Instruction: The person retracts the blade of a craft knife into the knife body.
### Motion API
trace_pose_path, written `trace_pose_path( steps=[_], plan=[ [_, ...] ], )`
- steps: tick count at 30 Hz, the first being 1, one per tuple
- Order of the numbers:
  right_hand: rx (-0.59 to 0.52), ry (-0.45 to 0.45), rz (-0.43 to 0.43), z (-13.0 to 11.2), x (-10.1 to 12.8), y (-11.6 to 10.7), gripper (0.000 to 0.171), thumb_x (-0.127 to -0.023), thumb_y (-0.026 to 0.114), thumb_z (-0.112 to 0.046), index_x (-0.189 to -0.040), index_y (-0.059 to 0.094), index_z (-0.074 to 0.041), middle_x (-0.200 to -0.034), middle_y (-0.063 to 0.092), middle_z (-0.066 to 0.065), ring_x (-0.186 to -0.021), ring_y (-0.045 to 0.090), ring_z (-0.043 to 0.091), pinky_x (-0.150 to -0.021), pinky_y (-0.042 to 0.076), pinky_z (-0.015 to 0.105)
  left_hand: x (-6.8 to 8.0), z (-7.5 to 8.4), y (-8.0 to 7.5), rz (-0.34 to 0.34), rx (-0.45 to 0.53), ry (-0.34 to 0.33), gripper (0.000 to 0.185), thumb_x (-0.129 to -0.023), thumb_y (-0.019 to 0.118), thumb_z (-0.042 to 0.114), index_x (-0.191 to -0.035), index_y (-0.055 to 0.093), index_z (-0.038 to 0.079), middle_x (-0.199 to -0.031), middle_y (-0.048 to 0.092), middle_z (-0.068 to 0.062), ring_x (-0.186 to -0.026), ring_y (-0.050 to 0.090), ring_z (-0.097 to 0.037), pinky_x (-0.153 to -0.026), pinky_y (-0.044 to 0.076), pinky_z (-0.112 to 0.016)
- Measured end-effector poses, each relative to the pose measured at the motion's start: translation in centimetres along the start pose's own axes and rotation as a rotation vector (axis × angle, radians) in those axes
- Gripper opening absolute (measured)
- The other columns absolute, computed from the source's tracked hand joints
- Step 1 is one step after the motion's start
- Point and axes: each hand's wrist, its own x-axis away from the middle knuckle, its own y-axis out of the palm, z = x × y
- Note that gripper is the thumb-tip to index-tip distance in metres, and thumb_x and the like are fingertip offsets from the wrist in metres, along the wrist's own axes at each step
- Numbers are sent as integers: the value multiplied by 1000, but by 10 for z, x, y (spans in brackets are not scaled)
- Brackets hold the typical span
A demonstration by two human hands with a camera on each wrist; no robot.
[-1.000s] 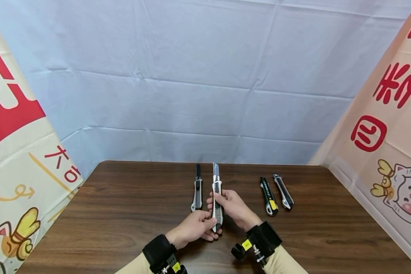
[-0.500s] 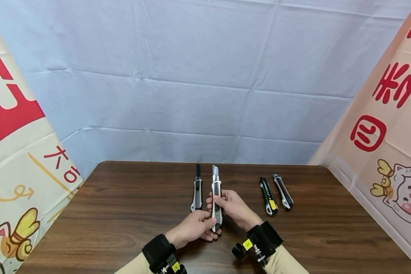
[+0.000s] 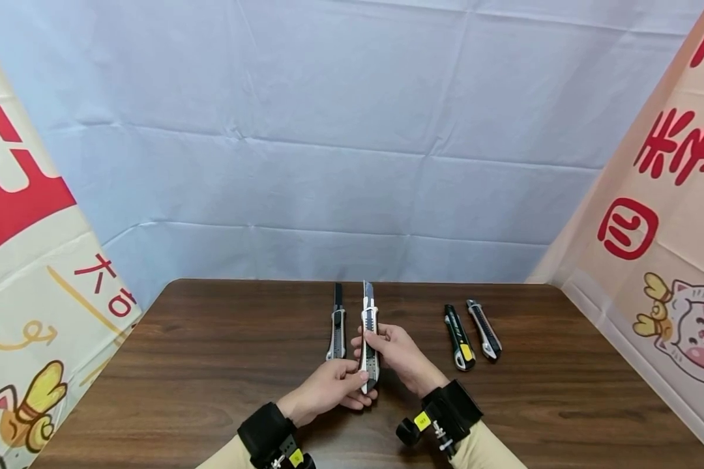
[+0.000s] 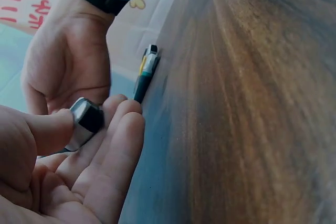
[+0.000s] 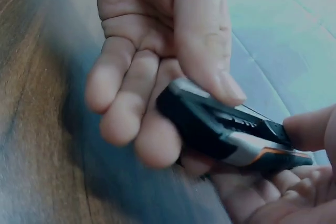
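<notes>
Item: silver knife [image 3: 369, 339], a snap-blade cutter, held above the table [image 3: 211, 365] in both hands, blade end pointing away from the person.

Hazard, as judged: a short length of blade shows at the far tip, so the edge is live. The right thumb sits on or near the slider; if it slips forward past the slider, or if the slider is pushed hard and jumps, the blade could run out further than meant. The grip at the tail is light, thumb against fingers only; a hard push from the right could drive the body through it and drop the knife onto the wood or onto the black knife [image 3: 337, 326] lying just left of it. Fingers straying toward the tip would meet the edge.

Left hand [image 3: 328, 389]: curled on the tail end of the silver knife, thumb pressing it against the fingers, as the left wrist view shows [image 4: 86, 121].

Right hand [image 3: 400, 355]: closed round the middle of the body from the right, thumb on top, fingers beneath; the right wrist view [image 5: 231, 129] shows the same hold.

Position: knife runs between the two hands, tail in the left, middle in the right, tip clear of both.

Also on the table: green knife [image 3: 460, 329] and grey knife [image 3: 484, 320], side by side, well right of the hands.
</notes>
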Motion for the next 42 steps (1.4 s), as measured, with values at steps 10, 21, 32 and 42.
trace_pose_path(
  steps=[10,21,32,42],
  plan=[
    [24,14,55,4,1,3,48,-105,46,-28,-129,50,14,-109,70,18,-97,69,16,-83,58,29,2,0,6,27,19,10,40,-104,48,28,-123,60,-5,-105,72,-20,-91,73,-24,-77,61,-31],
    [18,11,44,6,0,5,47,-105,44,-25,-131,47,14,-113,66,25,-94,68,15,-83,58,29,1,-3,7,55,2,-27,37,-104,47,24,-121,60,-6,-101,72,-20,-90,72,-24,-77,61,-33],
    [29,33,27,3,1,5,43,-105,44,-18,-134,45,14,-117,64,27,-96,67,14,-86,58,30,0,-1,7,69,-34,-49,34,-104,46,23,-116,62,-6,-97,73,-17,-86,72,-19,-76,61,-33],
    [36,31,16,2,2,5,43,-105,44,-18,-134,45,14,-117,63,27,-96,67,14,-85,58,29,2,1,7,64,-29,-50,33,-104,48,22,-114,63,-5,-94,74,-12,-82,71,-14,-74,61,-29]
  ],
)
